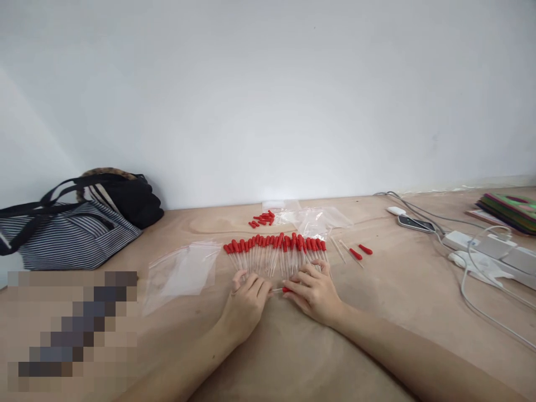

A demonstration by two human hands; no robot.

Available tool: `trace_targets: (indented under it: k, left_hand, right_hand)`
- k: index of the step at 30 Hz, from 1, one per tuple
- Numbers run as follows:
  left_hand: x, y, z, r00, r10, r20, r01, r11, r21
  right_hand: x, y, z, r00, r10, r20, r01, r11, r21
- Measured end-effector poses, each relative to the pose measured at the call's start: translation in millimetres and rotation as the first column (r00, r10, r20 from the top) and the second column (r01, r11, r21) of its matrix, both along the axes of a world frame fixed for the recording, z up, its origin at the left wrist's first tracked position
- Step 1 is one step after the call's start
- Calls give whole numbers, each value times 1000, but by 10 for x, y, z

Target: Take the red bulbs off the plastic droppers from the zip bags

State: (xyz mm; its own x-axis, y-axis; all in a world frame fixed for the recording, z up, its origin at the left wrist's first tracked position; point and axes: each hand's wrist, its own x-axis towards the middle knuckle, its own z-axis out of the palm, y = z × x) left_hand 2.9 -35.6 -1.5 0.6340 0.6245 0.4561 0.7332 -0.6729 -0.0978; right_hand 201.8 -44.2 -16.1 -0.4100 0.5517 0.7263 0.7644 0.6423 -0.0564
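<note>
My left hand (247,301) is closed around a thin clear dropper tube (276,290), most of it hidden by the fingers. My right hand (315,293) pinches a red rubber bulb (286,290) where it meets the tube's end. How deep the tube sits in the bulb I cannot tell. Just beyond both hands lies a row of droppers (263,241) with red bulbs, their tips pointing toward me. Right of the row are a bare dropper tube (338,250), a dropper with a red bulb (355,254) and a loose red bulb (365,249).
Several loose red bulbs (263,219) lie behind the row beside clear plastic bags (322,220). Flat zip bags (184,273) lie at left, near a striped bag (79,234). At right are a phone-like device (416,224), a power strip (494,251) with cables, and coloured sheets (511,209).
</note>
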Motion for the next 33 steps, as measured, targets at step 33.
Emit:
trace_targets:
  k: [33]
  left_hand:
    - [-69, 138, -9, 969, -73, 237, 92, 993, -72]
  right_hand:
    - [1296, 227, 237, 517, -850, -101, 624, 455, -636]
